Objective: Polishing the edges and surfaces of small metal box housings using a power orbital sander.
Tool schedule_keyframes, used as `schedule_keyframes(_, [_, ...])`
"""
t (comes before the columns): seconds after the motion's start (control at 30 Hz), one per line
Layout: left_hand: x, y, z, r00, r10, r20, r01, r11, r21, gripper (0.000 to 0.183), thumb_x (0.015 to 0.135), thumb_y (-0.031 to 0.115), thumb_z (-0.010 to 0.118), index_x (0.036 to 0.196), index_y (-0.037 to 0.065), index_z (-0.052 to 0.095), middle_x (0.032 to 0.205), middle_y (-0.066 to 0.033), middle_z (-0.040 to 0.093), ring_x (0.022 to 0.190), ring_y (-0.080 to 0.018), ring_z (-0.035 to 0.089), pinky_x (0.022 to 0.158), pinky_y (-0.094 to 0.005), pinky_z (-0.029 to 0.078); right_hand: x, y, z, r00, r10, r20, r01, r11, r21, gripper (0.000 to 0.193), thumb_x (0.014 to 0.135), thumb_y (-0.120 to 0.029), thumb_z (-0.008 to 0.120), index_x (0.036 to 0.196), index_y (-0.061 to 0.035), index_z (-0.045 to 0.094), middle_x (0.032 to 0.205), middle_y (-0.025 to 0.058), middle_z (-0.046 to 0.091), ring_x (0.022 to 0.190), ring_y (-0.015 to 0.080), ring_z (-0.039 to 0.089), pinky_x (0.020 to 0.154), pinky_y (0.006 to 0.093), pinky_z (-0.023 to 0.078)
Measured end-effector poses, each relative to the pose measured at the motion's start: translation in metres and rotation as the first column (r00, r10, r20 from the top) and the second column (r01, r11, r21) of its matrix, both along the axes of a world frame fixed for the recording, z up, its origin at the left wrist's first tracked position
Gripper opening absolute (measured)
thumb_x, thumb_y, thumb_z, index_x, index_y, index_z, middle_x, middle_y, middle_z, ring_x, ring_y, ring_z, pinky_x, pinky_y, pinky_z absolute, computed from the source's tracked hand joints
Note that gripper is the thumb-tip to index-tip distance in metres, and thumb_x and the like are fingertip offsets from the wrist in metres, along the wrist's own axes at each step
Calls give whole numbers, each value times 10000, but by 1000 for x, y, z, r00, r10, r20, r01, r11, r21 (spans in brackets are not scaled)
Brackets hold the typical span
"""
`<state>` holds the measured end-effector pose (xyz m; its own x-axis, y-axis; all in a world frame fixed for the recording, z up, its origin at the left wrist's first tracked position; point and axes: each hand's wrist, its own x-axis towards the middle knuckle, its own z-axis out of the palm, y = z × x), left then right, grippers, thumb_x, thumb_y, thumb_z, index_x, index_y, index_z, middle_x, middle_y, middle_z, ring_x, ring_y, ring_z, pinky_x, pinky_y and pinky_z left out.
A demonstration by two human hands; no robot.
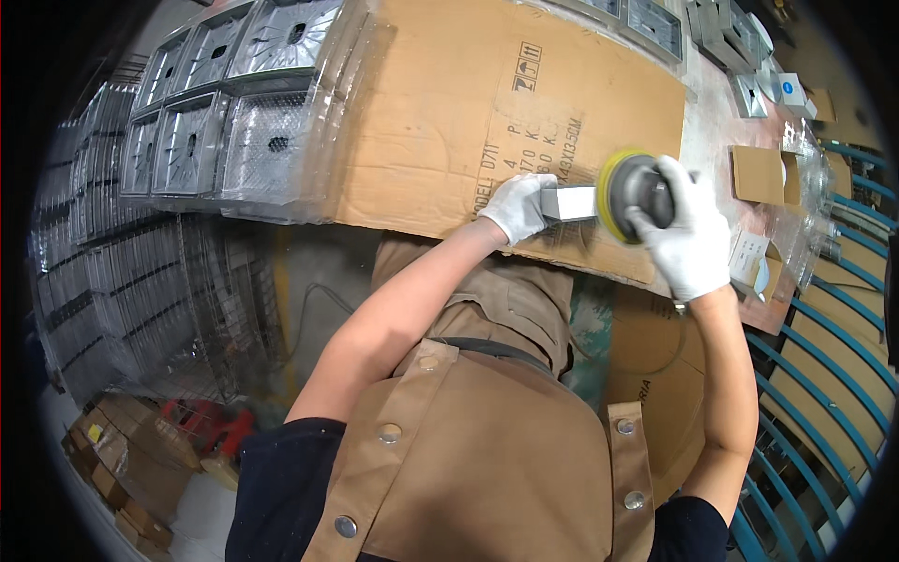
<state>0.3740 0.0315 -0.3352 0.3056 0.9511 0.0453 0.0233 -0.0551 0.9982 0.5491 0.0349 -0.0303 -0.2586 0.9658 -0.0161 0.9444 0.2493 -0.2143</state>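
Observation:
In a white glove, my left hand [520, 208] grips one end of a small shiny metal box-shaped piece [573, 203] close to the front edge of a cardboard sheet [412, 122]. My right hand [691, 239], gloved as well, is wrapped around a dark round orbital sander [642, 193] with a yellow rim on its pad. The sander stands on edge, its pad facing left against or very near the right end of the metal piece. Whether they touch is hard to tell. Fingers of both hands are closed.
Clear plastic trays of square metal parts [267, 103] are stacked at the left. More metal parts [740, 42] lie at the far right, near an open cardboard box [763, 173]. Blue curved bars [833, 375] run along the right side. A red object [201, 431] sits low at left.

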Motion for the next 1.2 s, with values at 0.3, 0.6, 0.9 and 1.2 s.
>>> schedule_keyframes(0.3, [-2, 2, 68, 965, -121, -234, 122, 992, -12, 187, 787, 147, 732, 963, 93, 700, 970, -160, 717, 946, -373, 680, 842, -419, 547, -17, -43, 20, 997, -79, 0, 79, 994, -77, 640, 747, -116, 849, 1328, -184, 591, 1163, 165, 598, 989, 384, 671, 847, 426, 575])
schedule_keyframes(0.6, [1, 0, 73, 956, -57, -288, 77, 995, 60, 102, 853, 86, 652, 945, 77, 695, 913, -178, 694, 872, -327, 662, 810, -360, 532, -32, -49, 23, 999, 14, 47, 0, 957, -290, 585, 780, -119, 821, 1293, -204, 554, 1135, 241, 536, 874, 450, 678, 759, 468, 585])
schedule_keyframes(0.9, [-5, 0, 78, 958, -92, -270, 103, 994, 25, 141, 851, 184, 684, 947, 81, 694, 962, -201, 702, 944, -384, 661, 830, -415, 532, -41, -41, 31, 994, 55, 97, -20, 944, -328, 620, 768, -107, 823, 1317, -190, 549, 1144, 256, 535, 886, 463, 675, 778, 471, 582])
schedule_keyframes(1.2, [-2, 3, 83, 952, -114, -284, 122, 993, 10, 137, 852, 158, 697, 959, 72, 702, 955, -191, 708, 932, -372, 673, 822, -392, 536, -39, -41, 30, 995, 48, 84, -19, 949, -316, 608, 768, -103, 819, 1308, -184, 550, 1138, 257, 534, 871, 459, 676, 760, 477, 580])
